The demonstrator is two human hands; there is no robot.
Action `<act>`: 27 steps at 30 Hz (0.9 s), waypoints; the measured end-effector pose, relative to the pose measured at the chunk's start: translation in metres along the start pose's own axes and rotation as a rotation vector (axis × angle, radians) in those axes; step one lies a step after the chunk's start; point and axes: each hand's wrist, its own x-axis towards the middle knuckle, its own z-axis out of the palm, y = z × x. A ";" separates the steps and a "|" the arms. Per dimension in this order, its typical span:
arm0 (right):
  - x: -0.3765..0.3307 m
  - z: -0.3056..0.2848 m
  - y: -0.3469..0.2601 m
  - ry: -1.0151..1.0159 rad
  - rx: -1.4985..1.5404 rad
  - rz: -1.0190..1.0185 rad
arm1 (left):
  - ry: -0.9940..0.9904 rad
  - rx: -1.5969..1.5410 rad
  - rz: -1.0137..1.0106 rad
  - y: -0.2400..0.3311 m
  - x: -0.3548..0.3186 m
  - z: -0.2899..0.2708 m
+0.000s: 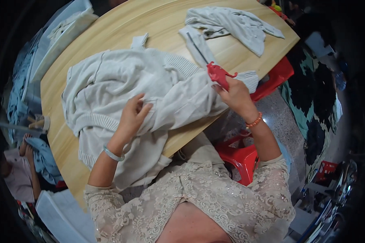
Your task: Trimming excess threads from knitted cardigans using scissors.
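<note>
A white knitted sweater with ribbed edges lies rumpled across the wooden table and hangs over its near edge. My left hand is over the middle of it, fingers bent and apart, holding nothing. At the sweater's right end, my right hand is closed round a small red hand tool with a curled, trigger-like part. A thin dark rod or line runs up and left from the tool over a white fabric strip; I cannot tell whether it belongs to the tool.
Another white garment lies at the table's far right. Red stools stand under and beside the table. White bins with clothes line the left side, where another person holds blue cloth. Dark and green fabric is heaped at right.
</note>
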 end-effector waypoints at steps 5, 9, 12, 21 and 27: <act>0.033 0.022 0.031 -0.080 0.005 0.165 | -0.293 -0.009 -0.075 -0.009 0.017 0.008; 0.057 0.048 0.032 -0.110 0.051 0.183 | -0.230 -0.029 -0.021 0.009 0.009 0.001; 0.076 0.060 0.036 -0.046 0.168 0.130 | 0.088 -0.154 0.056 0.014 0.013 -0.039; -0.021 -0.098 -0.018 -0.519 0.618 0.094 | 0.607 -0.240 0.018 0.034 -0.120 -0.205; -0.043 -0.065 -0.018 -0.517 0.244 -0.155 | 0.263 -0.145 -0.187 0.017 -0.182 -0.123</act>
